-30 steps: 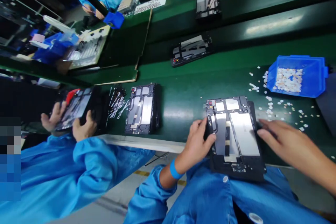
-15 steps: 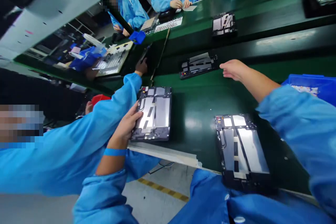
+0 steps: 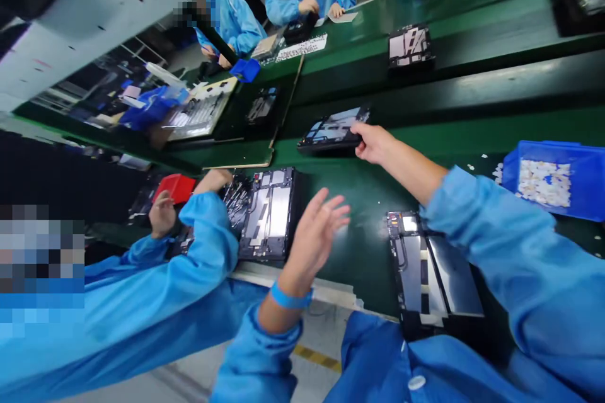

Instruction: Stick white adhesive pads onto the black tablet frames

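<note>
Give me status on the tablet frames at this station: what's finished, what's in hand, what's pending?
Looks done: one frame lies flat at the table's near edge, with no hand on it. In hand: the right hand grips the edge of a tilted frame further out on the green surface; the left hand hovers open, holding nothing. Left: another frame waits on the far lane. Whether any frame is finished cannot be told.

Bare green bench (image 3: pixel 359 189) lies open between two opened tablets (image 3: pixel 269 214) (image 3: pixel 435 271). A co-worker's sleeve (image 3: pixel 208 245) crowds the left; the blue bin (image 3: pixel 558 179) blocks the right.
</note>
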A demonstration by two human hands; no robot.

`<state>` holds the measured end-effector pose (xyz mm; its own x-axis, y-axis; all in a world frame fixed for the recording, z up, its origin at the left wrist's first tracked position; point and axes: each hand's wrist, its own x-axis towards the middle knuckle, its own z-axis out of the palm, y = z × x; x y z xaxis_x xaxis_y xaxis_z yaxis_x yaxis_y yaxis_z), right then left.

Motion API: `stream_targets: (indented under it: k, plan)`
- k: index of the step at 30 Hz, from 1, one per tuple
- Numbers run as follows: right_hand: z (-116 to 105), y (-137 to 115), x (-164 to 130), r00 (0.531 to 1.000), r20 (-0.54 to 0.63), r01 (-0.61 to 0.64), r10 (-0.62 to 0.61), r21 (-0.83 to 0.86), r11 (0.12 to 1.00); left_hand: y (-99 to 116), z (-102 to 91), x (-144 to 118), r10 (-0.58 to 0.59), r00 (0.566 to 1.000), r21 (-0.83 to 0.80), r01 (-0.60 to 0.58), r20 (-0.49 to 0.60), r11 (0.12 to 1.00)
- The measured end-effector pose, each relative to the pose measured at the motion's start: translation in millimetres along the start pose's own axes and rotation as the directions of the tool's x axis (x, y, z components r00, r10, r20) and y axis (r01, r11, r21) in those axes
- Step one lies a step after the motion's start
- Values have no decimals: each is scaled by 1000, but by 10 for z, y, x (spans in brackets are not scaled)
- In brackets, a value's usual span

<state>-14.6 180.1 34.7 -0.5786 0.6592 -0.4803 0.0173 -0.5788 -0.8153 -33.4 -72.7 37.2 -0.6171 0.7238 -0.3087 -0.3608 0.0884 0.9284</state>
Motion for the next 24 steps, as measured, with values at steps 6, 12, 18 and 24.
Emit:
stream_targets:
  k: [6,12,18,24]
  plan:
    - [-1105,908,-2077,975,188,126,-117,-37,991,-435,589,13,49,998,-306,-57,-34,950]
    - [-2449,1577,-3326,997,26,71,-69,-74,995,-682,532,-454,-178,871,193,98,458,976]
    - [-2551,1829,-3342,988,-121,29,-93,-449,893,-846,502,-571,-114,889,702,-265,443,661]
    - [-2476,1558,-3044,929,-140,131,-343,-742,658,-720,387,-502,139,909,873,-416,393,254]
